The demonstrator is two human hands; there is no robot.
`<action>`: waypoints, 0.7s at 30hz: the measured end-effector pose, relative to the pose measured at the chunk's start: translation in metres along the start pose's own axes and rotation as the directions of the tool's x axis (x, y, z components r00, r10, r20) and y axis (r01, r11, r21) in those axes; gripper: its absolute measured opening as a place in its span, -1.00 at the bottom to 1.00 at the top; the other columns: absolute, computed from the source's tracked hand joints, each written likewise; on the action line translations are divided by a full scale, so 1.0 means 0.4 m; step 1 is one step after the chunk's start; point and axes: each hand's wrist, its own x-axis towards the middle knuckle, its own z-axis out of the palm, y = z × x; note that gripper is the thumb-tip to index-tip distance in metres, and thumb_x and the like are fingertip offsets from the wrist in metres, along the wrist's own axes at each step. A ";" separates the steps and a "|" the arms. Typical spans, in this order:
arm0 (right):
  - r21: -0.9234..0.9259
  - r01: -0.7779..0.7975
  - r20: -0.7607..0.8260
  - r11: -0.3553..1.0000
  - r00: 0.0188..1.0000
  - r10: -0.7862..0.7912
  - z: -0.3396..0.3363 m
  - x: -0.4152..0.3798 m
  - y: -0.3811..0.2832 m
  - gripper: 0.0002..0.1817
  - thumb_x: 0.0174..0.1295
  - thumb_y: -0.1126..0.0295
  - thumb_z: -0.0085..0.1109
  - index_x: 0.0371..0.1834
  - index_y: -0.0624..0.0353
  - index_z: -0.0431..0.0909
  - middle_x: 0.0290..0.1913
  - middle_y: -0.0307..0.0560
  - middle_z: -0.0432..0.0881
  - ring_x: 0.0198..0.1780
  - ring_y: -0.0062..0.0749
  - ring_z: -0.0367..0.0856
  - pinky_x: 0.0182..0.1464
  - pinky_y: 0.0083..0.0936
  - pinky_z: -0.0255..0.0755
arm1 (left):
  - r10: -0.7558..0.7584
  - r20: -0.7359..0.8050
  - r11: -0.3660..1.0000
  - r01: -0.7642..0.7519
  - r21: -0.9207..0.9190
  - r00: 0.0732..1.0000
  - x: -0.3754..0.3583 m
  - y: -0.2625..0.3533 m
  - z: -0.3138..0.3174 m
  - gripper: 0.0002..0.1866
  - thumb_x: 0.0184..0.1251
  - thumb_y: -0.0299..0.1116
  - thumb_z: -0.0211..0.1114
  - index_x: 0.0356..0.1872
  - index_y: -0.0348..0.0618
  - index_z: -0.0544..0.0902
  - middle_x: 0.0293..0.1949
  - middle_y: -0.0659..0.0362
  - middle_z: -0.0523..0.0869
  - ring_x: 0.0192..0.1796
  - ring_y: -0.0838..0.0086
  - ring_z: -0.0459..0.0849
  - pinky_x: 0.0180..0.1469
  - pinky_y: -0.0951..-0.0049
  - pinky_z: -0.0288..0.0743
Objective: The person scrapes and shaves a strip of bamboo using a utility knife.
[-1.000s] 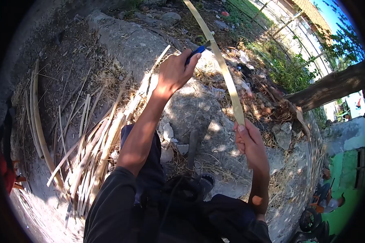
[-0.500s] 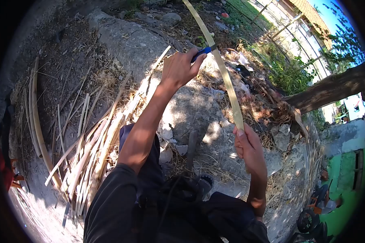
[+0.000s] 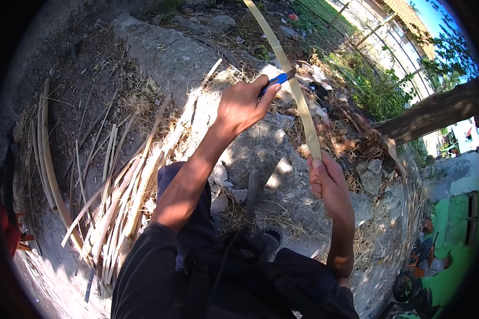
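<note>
My left hand (image 3: pixel 245 106) is closed around a blue box cutter (image 3: pixel 278 81). The cutter's dark blade lies across a long, pale bamboo strip (image 3: pixel 304 109), touching it around its middle. Lower down, my right hand (image 3: pixel 329 178) grips the near end of this strip, thumb along its face. From there the strip runs up and away to the left, slightly curved, and leaves the view at the top.
A pile of split bamboo lengths (image 3: pixel 122 204) lies on the ground at left. A large rock slab (image 3: pixel 159 56) and a leaning tree trunk (image 3: pixel 436 116) stand beyond. At lower right, a person (image 3: pixel 436 263) sits by a green wall (image 3: pixel 460 271).
My left hand and the box cutter have moved a little down and right along the bamboo strip, nearer my right hand. My right hand stays almost in place.
</note>
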 end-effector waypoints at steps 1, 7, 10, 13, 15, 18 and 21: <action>-0.016 0.027 0.000 1.000 1.000 -0.027 0.001 0.002 -0.009 -0.80 0.81 0.31 -0.13 0.09 0.14 0.49 -0.43 -0.49 0.23 -0.51 -0.84 0.07 -0.49 -0.69 -0.02 | -0.011 0.007 1.000 0.011 -0.007 1.000 0.004 0.002 0.001 -0.50 0.77 0.13 0.11 -0.12 -0.12 0.71 -0.62 0.01 0.64 -0.53 0.01 0.72 -0.34 -0.03 0.54; -0.008 0.014 0.043 1.000 0.999 -0.013 0.005 -0.006 0.007 -0.80 0.81 0.30 -0.12 0.09 0.14 0.48 -0.43 -0.49 0.24 -0.50 -0.85 0.09 -0.50 -0.70 -0.01 | -0.037 -0.027 0.999 0.037 -0.001 0.999 0.036 -0.045 -0.017 -0.53 0.75 0.11 0.15 -0.10 -0.11 0.73 -0.63 0.00 0.63 -0.54 0.01 0.72 -0.37 0.01 0.54; 0.011 0.010 0.028 1.000 1.000 -0.011 0.003 0.011 0.001 -0.80 0.81 0.30 -0.11 0.09 0.13 0.48 -0.43 -0.49 0.23 -0.50 -0.85 0.09 -0.50 -0.71 -0.02 | 0.161 -0.176 0.985 -0.147 0.089 0.971 -0.008 -0.005 0.040 -0.55 0.74 0.11 0.16 -0.09 -0.08 0.74 -0.62 0.00 0.66 -0.53 0.01 0.74 -0.39 -0.02 0.53; -0.004 0.012 0.019 1.000 1.000 -0.012 0.011 -0.014 0.018 -0.80 0.82 0.29 -0.12 0.08 0.13 0.48 -0.43 -0.49 0.23 -0.50 -0.85 0.08 -0.50 -0.71 -0.02 | -0.018 -0.070 0.999 0.021 0.042 0.997 0.078 -0.060 -0.022 -0.51 0.75 0.14 0.12 -0.04 -0.06 0.78 -0.61 0.02 0.69 -0.52 0.02 0.76 -0.38 -0.03 0.54; -0.011 0.007 0.023 1.000 1.000 -0.007 0.004 -0.011 0.018 -0.80 0.82 0.29 -0.12 0.08 0.13 0.48 -0.43 -0.48 0.22 -0.50 -0.84 0.08 -0.50 -0.71 -0.02 | -0.032 -0.024 0.999 0.032 0.035 0.999 0.070 -0.056 -0.008 -0.51 0.74 0.15 0.13 -0.04 -0.06 0.78 -0.59 0.00 0.70 -0.48 -0.02 0.77 -0.36 -0.03 0.55; 0.031 -0.002 0.045 1.000 0.999 0.000 -0.006 0.014 0.021 -0.79 0.82 0.29 -0.13 0.08 0.13 0.48 -0.43 -0.47 0.22 -0.51 -0.83 0.07 -0.51 -0.70 -0.02 | 0.057 -0.002 0.998 -0.057 -0.005 0.998 -0.003 0.010 0.032 -0.53 0.73 0.15 0.14 -0.10 -0.07 0.71 -0.57 -0.04 0.71 -0.43 -0.09 0.77 -0.30 -0.10 0.58; 0.081 -0.006 0.012 0.997 1.000 0.005 0.000 0.015 0.006 -0.79 0.81 0.29 -0.13 0.09 0.15 0.48 -0.43 -0.47 0.20 -0.54 -0.80 0.03 -0.52 -0.65 -0.03 | -0.045 0.005 0.999 0.045 0.014 0.999 0.034 -0.021 0.028 -0.52 0.74 0.15 0.12 -0.04 -0.06 0.74 -0.58 -0.03 0.70 -0.43 -0.07 0.78 -0.29 -0.10 0.59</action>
